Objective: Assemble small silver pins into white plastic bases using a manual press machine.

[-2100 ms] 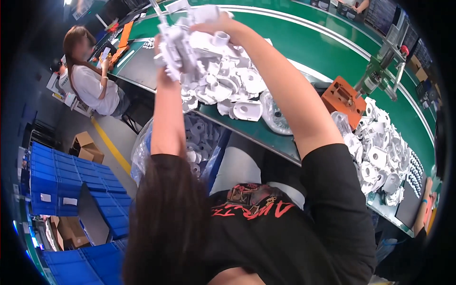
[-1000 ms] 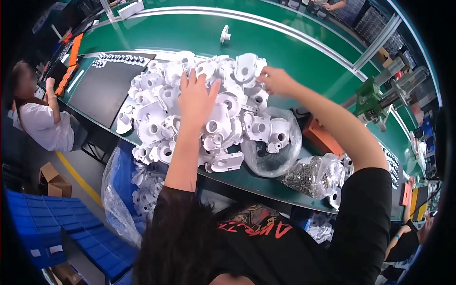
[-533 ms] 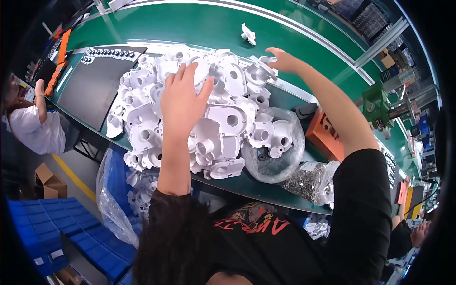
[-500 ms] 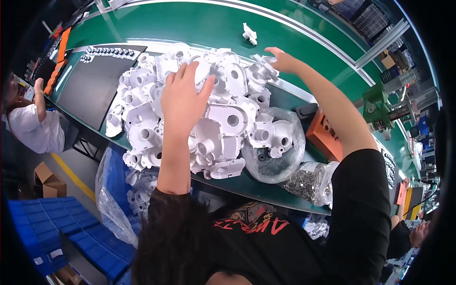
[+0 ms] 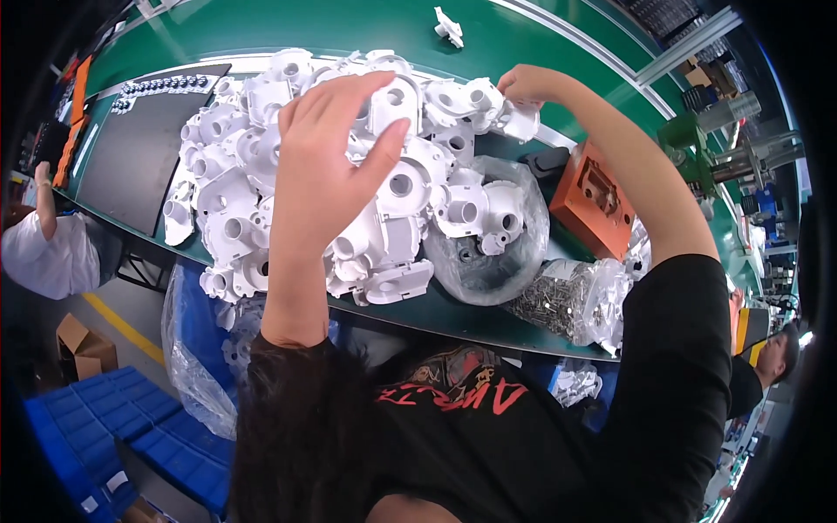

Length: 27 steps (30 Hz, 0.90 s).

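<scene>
Parts [image 5: 405,161] lie heaped on the tabletop [image 5: 440,315] beneath the spread left hand [image 5: 318,170]. The right hand [image 5: 539,84] seemingly pinches one white piece [image 5: 521,123], now tipped outward, hanging at the heap's right edge.

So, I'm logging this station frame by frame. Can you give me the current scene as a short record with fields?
Left hand: open, over the pile of white parts; contact unclear
Right hand: fingertips at a white part on the pile's far right edge; grip unclear
Beyond pile: lone white piece on the green surface
Right of pile: orange block; clear bag of metal pieces
Left of pile: dark flat panel
</scene>
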Each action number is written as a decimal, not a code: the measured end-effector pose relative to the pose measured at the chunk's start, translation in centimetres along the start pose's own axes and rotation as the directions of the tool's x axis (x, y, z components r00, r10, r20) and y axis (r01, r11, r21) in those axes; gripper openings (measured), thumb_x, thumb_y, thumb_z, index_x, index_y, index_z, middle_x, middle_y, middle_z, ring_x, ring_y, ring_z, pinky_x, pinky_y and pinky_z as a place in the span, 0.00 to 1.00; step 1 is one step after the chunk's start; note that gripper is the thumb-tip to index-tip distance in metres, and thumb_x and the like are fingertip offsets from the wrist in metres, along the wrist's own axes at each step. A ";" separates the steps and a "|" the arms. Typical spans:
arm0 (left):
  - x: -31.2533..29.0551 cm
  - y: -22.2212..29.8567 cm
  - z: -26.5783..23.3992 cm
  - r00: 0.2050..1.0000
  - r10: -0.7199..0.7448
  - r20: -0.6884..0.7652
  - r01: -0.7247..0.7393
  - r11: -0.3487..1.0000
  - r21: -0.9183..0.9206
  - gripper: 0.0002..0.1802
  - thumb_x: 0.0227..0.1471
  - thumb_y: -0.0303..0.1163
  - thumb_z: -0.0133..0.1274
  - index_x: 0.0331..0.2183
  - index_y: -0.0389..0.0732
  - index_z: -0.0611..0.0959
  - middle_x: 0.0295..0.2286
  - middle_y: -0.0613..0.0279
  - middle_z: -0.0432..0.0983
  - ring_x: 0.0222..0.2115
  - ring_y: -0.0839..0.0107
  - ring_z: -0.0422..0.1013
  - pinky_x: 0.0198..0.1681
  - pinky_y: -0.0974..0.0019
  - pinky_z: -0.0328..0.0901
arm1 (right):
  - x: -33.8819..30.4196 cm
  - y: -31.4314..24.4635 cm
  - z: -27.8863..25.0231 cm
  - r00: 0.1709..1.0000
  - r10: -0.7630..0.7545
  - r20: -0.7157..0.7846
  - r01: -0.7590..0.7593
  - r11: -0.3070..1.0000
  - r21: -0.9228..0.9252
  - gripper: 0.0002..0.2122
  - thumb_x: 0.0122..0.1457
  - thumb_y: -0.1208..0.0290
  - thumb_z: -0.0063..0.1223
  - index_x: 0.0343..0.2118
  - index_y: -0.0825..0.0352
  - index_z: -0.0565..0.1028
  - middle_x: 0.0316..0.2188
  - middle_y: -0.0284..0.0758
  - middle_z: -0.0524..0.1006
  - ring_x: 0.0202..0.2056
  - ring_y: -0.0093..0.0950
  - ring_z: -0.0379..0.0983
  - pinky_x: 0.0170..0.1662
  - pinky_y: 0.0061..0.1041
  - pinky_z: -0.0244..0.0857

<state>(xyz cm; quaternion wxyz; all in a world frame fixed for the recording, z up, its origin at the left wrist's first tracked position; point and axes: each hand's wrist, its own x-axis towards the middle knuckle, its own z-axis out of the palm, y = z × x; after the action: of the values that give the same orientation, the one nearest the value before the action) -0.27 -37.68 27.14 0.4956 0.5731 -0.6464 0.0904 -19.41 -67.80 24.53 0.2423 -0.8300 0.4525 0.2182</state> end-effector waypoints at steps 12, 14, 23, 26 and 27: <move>-2.6 3.3 -2.9 0.998 0.054 0.010 -0.051 0.977 -0.207 0.18 0.39 0.28 0.55 0.37 0.35 0.78 0.35 0.57 0.76 0.38 0.60 0.71 0.43 0.64 0.62 | -4.6 1.9 2.0 0.979 -0.149 -0.136 0.068 0.881 -0.469 0.12 0.48 0.69 0.44 0.30 0.72 0.74 0.25 0.44 0.75 0.27 0.35 0.74 0.24 0.33 0.69; -4.3 4.5 -4.8 0.974 -0.113 0.197 0.196 0.859 -0.473 0.19 0.37 0.27 0.54 0.38 0.36 0.78 0.34 0.57 0.76 0.37 0.61 0.71 0.39 0.66 0.63 | -6.7 0.4 2.1 0.969 -0.218 -0.113 0.145 0.880 -0.453 0.12 0.47 0.69 0.45 0.29 0.72 0.74 0.25 0.44 0.75 0.28 0.35 0.74 0.25 0.33 0.68; -1.0 20.1 -20.9 -0.087 0.482 0.872 -0.398 0.786 -0.474 0.34 0.36 0.31 0.51 0.51 0.37 0.68 0.49 0.57 0.65 0.45 0.65 0.66 0.47 0.61 0.62 | -9.8 -2.1 2.6 0.936 -0.346 -0.068 0.282 0.850 -0.446 0.12 0.49 0.66 0.48 0.35 0.66 0.72 0.32 0.42 0.74 0.36 0.37 0.70 0.39 0.36 0.63; -4.8 18.3 -20.2 0.277 0.701 0.657 -0.211 0.711 -0.671 0.28 0.38 0.33 0.52 0.46 0.40 0.71 0.44 0.60 0.67 0.41 0.67 0.67 0.44 0.61 0.61 | -7.7 -1.3 2.7 0.979 -0.203 -0.021 0.174 0.885 -0.431 0.13 0.48 0.66 0.48 0.36 0.65 0.72 0.32 0.42 0.74 0.37 0.38 0.71 0.40 0.35 0.63; -6.0 17.5 -20.4 0.406 0.716 0.568 -0.171 0.670 -0.722 0.26 0.39 0.33 0.52 0.45 0.41 0.72 0.43 0.61 0.68 0.40 0.67 0.67 0.43 0.62 0.61 | -7.5 -1.4 2.1 0.982 -0.190 0.007 0.169 0.857 -0.486 0.13 0.47 0.67 0.48 0.36 0.65 0.72 0.32 0.41 0.74 0.37 0.38 0.70 0.41 0.35 0.64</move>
<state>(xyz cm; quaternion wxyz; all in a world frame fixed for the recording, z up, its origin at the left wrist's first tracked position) -4.74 -14.02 40.62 0.2299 0.1656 -0.9271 -0.2452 -22.26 -61.02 27.49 0.0367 -0.9070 0.3090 0.2838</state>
